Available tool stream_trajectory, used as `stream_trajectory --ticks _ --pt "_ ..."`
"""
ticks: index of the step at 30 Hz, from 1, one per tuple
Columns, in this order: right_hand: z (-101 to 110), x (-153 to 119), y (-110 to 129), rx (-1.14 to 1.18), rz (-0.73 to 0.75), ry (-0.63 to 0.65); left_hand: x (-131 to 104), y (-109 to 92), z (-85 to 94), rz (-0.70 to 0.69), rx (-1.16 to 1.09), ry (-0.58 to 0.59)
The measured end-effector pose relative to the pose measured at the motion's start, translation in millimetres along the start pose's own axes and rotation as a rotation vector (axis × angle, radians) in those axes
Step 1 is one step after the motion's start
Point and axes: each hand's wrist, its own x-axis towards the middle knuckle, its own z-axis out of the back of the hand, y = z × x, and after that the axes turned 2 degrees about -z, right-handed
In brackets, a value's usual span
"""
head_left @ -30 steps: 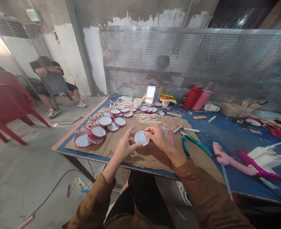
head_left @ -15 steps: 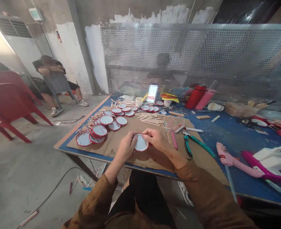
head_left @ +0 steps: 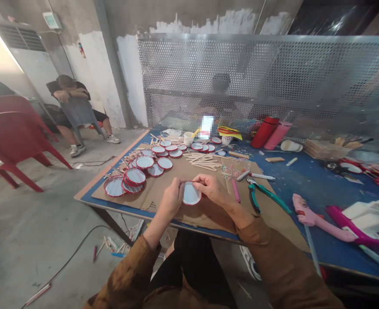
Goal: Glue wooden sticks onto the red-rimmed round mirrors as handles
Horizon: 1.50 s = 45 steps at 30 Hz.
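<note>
Between my hands is a round white disc with a red rim (head_left: 192, 194), held up above the cardboard (head_left: 163, 189) near the table's front edge. My left hand (head_left: 174, 195) pinches its left side, thumb and fingers closed at the rim. My right hand (head_left: 210, 189) grips the upper right of the rim, with the thumb over the white face. Some of the fingers are hidden behind the disc. To the left lies a pile of similar red-rimmed discs (head_left: 135, 175), several with thin wooden sticks. Flat wooden sticks (head_left: 202, 160) are heaped beyond my hands.
Right of my hands lie teal-handled pliers (head_left: 269, 195), a pink marker (head_left: 235, 190) and a pink glue gun (head_left: 318, 221). Red and pink bottles (head_left: 265, 132) lean at the back by a perforated metal screen (head_left: 183, 77). A person (head_left: 71, 98) sits on a chair at far left.
The left hand's fingers and thumb have shifted slightly up along the disc's rim, showing more of its white face. The disc stays in both hands; the view has moved slightly.
</note>
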Motion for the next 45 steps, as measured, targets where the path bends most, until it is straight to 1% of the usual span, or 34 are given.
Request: stream_trajectory --ticks 3,8,15,23,27,28,30,32,33,36,41,45 --pt "-1 0 1 0.002 -0.005 -0.002 0 1 -0.6 -0.002 0.01 0.003" --pt "-1 -1 1 0.002 -0.013 0.006 0 3 -1.0 0.008 0.033 -0.024" --pt "2 0 -4 -0.043 -0.024 0.008 0 2 0.5 0.02 -0.016 0.044" --pt "-1 0 -5 -0.037 -0.02 0.021 0 0 0.0 0.049 0.001 0.032" --pt "2 1 -4 -0.045 -0.004 -0.004 0 3 -0.1 0.077 -0.056 0.051" --pt "3 1 -3 -0.049 0.0 -0.026 0 4 -0.1 0.049 -0.081 0.06" --pt "8 2 -2 -0.05 -0.004 -0.082 1 6 -0.1 -0.068 -0.106 0.094" --pt "12 2 -1 -0.04 -0.016 -0.131 0 7 -0.2 -0.173 -0.076 0.129" --pt "13 2 -1 -0.036 -0.019 -0.143 0 7 -0.3 -0.191 -0.051 0.146" --pt "15 1 0 -0.046 -0.028 -0.136 0 5 0.4 -0.158 -0.011 0.154" --pt "15 2 -1 -0.064 -0.027 -0.114 1 0 4.6 -0.118 -0.03 0.196" --pt "15 2 -2 -0.041 -0.041 -0.092 1 5 3.4 -0.066 -0.06 0.199"
